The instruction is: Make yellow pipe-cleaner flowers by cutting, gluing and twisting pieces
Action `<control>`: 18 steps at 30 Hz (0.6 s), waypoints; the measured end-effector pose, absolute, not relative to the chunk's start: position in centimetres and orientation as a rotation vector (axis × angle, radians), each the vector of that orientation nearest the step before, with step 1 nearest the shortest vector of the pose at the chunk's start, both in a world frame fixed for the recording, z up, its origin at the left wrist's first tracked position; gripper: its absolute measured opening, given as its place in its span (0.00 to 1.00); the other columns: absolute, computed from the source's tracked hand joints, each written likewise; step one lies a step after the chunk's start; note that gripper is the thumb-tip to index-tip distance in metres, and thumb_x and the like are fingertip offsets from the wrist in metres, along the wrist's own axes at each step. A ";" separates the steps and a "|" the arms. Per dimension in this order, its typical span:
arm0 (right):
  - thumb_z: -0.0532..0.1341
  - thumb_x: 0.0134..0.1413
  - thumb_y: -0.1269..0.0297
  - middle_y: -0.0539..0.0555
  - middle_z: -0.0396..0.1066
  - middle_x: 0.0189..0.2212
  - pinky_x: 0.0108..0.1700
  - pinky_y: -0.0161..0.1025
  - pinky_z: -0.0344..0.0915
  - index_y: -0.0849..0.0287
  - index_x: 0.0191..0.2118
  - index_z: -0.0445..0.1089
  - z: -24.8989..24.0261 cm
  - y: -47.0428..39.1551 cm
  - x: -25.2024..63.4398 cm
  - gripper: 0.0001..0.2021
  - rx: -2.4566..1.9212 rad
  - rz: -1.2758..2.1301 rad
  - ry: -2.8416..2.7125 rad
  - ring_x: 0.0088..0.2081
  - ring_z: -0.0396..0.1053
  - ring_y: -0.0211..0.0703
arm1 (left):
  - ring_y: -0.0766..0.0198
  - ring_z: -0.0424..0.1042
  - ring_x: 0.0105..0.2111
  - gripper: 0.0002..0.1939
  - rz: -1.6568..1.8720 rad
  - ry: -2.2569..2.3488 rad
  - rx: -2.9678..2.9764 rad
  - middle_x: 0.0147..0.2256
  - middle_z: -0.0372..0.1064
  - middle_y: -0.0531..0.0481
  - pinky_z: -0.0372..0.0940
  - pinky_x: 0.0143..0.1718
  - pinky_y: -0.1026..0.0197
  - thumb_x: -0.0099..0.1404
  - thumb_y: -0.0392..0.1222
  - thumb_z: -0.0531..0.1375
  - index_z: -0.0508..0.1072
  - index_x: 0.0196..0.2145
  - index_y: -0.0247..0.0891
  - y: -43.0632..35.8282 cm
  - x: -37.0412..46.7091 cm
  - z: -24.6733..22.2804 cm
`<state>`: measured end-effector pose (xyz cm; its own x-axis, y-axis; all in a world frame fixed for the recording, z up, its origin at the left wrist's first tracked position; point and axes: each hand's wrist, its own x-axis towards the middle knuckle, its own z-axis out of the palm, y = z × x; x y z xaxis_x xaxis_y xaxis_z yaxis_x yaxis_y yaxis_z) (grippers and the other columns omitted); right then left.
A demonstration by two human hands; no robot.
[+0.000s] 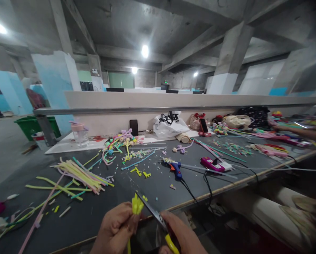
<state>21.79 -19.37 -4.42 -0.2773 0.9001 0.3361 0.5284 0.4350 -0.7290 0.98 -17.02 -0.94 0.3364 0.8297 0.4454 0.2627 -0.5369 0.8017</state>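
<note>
At the table's front edge, my left hand point(118, 225) pinches a small bundle of yellow fuzzy craft stems point(137, 204), with a strand hanging below the fingers. My right hand point(183, 234) is closed on a pair of scissors point(156, 213) with yellow handles. The blades are apart and point up and left, right beside the yellow bundle. Several short yellow cut pieces point(138, 172) lie on the dark tabletop beyond my hands. Part of my right hand's grip is cut off by the bottom of the view.
A blue hot glue gun point(177, 170) lies ahead, its cord running to the front edge. Left is a pile of pastel stems point(81, 174). A power strip point(214, 164), a white bag point(171, 125) and a lidded cup point(80, 134) are farther back. Another person's arm point(301, 132) reaches in from the right.
</note>
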 end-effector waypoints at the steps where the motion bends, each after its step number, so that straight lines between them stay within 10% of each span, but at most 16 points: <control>1: 0.59 0.42 0.51 0.60 0.69 0.40 0.42 0.39 0.65 0.57 0.49 0.64 -4.6 -19.3 21.8 0.26 -1.197 0.634 -1.955 0.39 0.68 0.50 | 0.68 0.61 0.24 0.16 1.171 0.941 1.966 0.22 0.61 0.50 0.58 0.27 0.66 0.63 0.44 0.49 0.68 0.22 0.36 -17.0 1.0 -1.0; 8: 0.56 0.48 0.48 0.54 0.70 0.31 0.32 0.33 0.65 0.56 0.47 0.64 -3.0 -19.7 21.3 0.23 -1.190 0.740 -1.950 0.30 0.68 0.43 | 0.71 0.57 0.20 0.20 1.169 0.904 1.517 0.18 0.57 0.53 0.51 0.20 0.68 0.58 0.50 0.55 0.64 0.15 0.34 -16.6 1.4 -1.7; 18: 0.54 0.53 0.57 0.57 0.67 0.47 0.45 0.38 0.63 0.54 0.54 0.57 1.3 -20.1 21.4 0.22 -1.229 0.794 -1.981 0.45 0.66 0.47 | 0.76 0.52 0.11 0.14 0.920 0.471 0.866 0.12 0.53 0.58 0.46 0.14 0.70 0.49 0.47 0.64 0.70 0.19 0.32 -15.1 0.3 -1.0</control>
